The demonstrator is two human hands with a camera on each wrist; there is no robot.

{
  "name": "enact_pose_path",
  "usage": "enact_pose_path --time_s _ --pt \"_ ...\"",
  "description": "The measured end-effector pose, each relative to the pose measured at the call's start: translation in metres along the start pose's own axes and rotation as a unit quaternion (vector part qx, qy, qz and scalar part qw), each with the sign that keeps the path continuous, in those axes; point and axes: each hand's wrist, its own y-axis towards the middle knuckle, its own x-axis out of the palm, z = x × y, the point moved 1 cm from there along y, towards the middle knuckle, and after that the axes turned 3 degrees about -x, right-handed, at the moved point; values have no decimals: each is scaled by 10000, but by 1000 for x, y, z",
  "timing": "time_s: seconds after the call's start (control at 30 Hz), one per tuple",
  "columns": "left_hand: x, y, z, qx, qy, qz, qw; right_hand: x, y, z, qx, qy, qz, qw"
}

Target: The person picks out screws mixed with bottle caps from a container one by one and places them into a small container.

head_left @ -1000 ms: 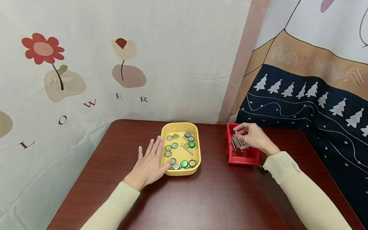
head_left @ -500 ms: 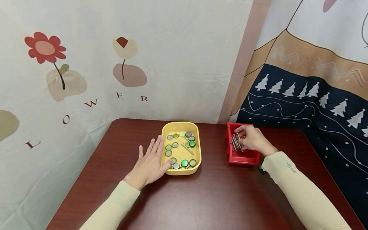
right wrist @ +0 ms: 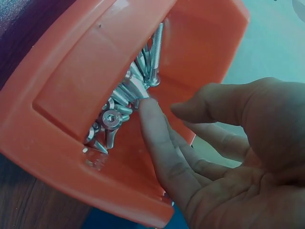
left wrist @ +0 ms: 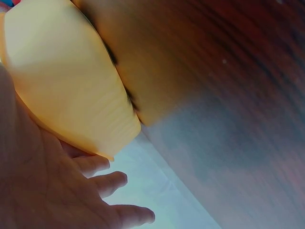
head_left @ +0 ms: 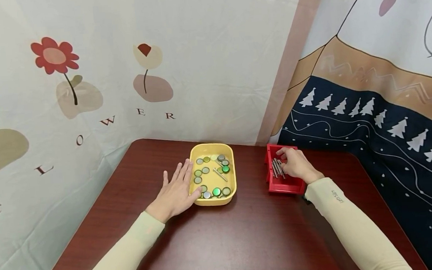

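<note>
My left hand [head_left: 173, 192] lies with spread, straight fingers against the left side of a yellow tray [head_left: 232, 180]; the left wrist view shows the palm at the tray's outer wall [left wrist: 71, 81]. In the tray are several bottle caps [head_left: 216, 192], green and silvery, and a couple of bolts [head_left: 220, 175]. My right hand [head_left: 296, 163] reaches into a red bin [head_left: 285, 187] that holds a pile of silver bolts [head_left: 277, 168]. In the right wrist view, the index fingertip [right wrist: 148, 107] touches a bolt in the pile [right wrist: 112, 119], while the thumb stands apart from it.
Both containers stand on a dark red-brown table [head_left: 238, 242], the tray near the middle and the bin to its right. Behind the table hangs a pale printed cloth [head_left: 204, 69]. A dark blue cloth with white trees [head_left: 366, 137] borders the right side.
My right hand has lowered slightly into the red bin, and the bolt that stood upright at its fingertips is no longer seen there. My left hand and the yellow tray have stayed still.
</note>
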Motion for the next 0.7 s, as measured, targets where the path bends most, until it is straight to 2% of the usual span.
enact_pose_path --time_s 0.17,0.4,0.7 --pt "0 0 0 -2 -19 -6 10000 0 -2 -1 -67 -23 80 9999" --pt "1 0 -1 -17 -8 -28 10000 4 -6 -7 -282 -189 529 9980" --pt "2 1 -1 -25 -7 -13 10000 10 -13 -17 -340 -313 974 9942"
